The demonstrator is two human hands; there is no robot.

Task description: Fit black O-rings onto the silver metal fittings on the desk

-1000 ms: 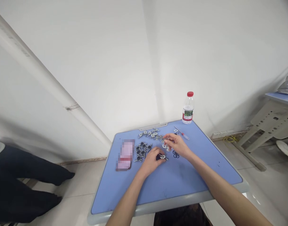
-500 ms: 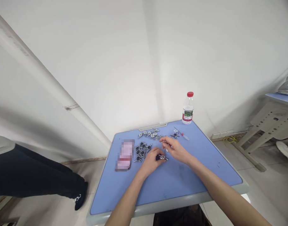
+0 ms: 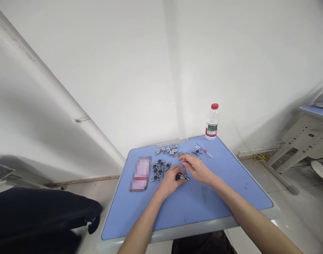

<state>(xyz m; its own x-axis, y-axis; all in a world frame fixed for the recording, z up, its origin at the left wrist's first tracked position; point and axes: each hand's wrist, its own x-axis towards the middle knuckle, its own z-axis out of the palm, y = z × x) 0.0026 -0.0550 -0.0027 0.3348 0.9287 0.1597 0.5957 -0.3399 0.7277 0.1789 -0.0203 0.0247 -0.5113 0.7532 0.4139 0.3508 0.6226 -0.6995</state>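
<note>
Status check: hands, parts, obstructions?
Left hand gripping metal part. Right hand close by, its hold unclear. Black-centred parts clustered beside left hand, not between hands.

The tabletop (image 3: 209,201) looks like smooth, matt plastic. The held part (image 3: 182,176) and the loose parts (image 3: 173,152) seem of shiny metal, the bottle (image 3: 212,122) of clear, glossy plastic, the trousers (image 3: 31,218) of matt cloth.

The blue tabletop (image 3: 211,204) has a pale grey rim (image 3: 193,228). On its left lies a pink oblong object (image 3: 140,174) (pixelated, so its details are hidden). Beside that sits a cluster of black-centred metal parts (image 3: 160,171); silvery metal parts (image 3: 173,152) spread along the far side. A red-and-clear-handled screwdriver (image 3: 206,151) lies near the far right corner, where a red-capped plastic bottle (image 3: 211,127) stands upright.
</note>
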